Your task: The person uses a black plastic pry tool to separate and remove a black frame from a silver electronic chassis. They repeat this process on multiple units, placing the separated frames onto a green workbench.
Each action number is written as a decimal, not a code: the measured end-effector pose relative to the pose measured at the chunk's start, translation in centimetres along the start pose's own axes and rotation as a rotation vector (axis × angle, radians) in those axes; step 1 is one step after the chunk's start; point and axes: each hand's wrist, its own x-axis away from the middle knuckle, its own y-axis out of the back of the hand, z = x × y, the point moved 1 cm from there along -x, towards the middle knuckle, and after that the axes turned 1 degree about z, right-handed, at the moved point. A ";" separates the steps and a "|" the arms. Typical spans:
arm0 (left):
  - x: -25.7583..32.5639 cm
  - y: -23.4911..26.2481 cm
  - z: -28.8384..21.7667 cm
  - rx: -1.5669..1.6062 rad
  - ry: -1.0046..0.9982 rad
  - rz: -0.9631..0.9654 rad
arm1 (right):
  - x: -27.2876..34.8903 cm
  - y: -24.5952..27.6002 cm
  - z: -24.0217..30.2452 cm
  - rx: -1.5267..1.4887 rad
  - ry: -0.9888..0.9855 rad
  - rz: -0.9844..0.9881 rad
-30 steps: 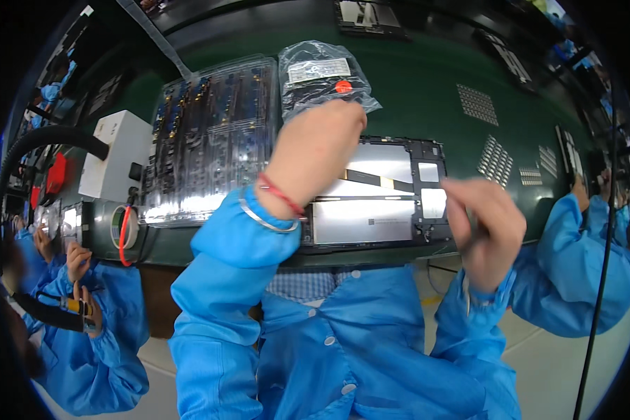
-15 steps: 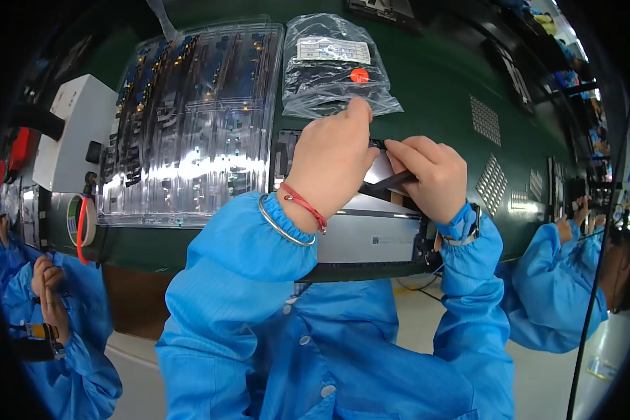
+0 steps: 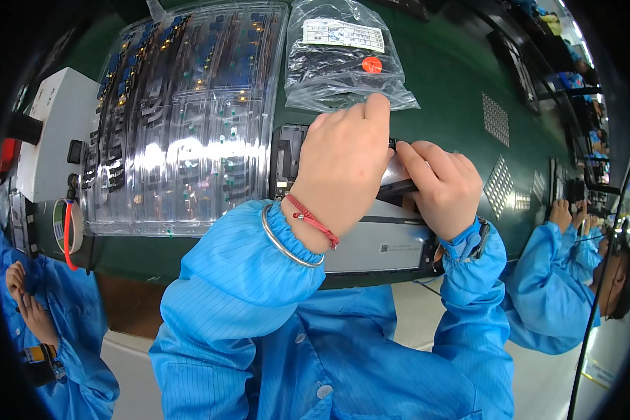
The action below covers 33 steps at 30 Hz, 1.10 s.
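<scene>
In front of me on the bench lies an opened flat electronic device (image 3: 287, 157) with a dark frame and a large silver panel (image 3: 371, 246). My left hand (image 3: 346, 157) reaches over its upper part, fingers curled and mostly hidden by the back of the hand, so what they pinch cannot be made out. My right hand (image 3: 444, 185) is closed round a black stick-shaped tool (image 3: 399, 187) that slants under the palm. Its thumb and index finger meet at a small black part (image 3: 393, 143) at the device's far edge, close to the left fingertips.
Left of the device sit clear plastic trays (image 3: 182, 147) of small circuit parts. Beyond it lies a clear bag (image 3: 343, 59) with a white label and orange dot. A white box (image 3: 59, 133) and tape roll (image 3: 68, 225) stand further left. Perforated metal sheets (image 3: 498, 185) lie right. Co-workers sit both sides.
The view has shifted slightly. Both hands stay at the device's far edge, fingertips close together. The right hand has turned a little and less of the black tool shows.
</scene>
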 end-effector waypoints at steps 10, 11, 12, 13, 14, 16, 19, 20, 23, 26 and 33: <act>0.3 0.4 -0.6 -0.042 -0.141 -0.005 | 0.1 0.1 -0.1 -0.134 -0.103 0.042; 0.3 0.5 -0.8 -0.080 -0.142 0.031 | 0.2 0.2 -0.1 -0.157 -0.108 0.039; 0.4 0.6 -0.9 -0.117 -0.144 0.067 | 0.3 0.3 -0.1 -0.180 -0.113 0.037; 0.4 0.7 -1.1 -0.155 -0.146 0.102 | 0.3 0.4 0.0 -0.166 -0.105 0.047; 0.5 0.8 -1.3 -0.227 -0.175 0.113 | 0.2 0.6 0.2 -0.153 -0.099 0.057; 0.7 1.0 -1.9 -0.369 -0.240 0.137 | 0.5 1.2 0.0 -0.146 -0.111 0.021; 1.1 0.2 -2.7 -0.637 -0.368 0.162 | 2.1 2.5 -2.1 -0.231 -0.220 -0.181; 1.2 0.1 -3.0 -0.687 -0.385 0.174 | 2.9 3.3 -2.8 -0.296 -0.374 -0.181; 1.2 -0.5 -3.5 -0.784 -0.425 0.231 | 5.8 3.5 -4.8 -0.456 -0.540 -0.082; 1.2 -0.7 -3.0 -0.742 -0.503 0.133 | 6.9 2.1 -5.1 -0.494 -0.592 0.010; 1.2 1.5 -2.4 -0.527 -0.357 0.202 | 7.0 1.2 -4.7 -0.694 -0.643 -0.170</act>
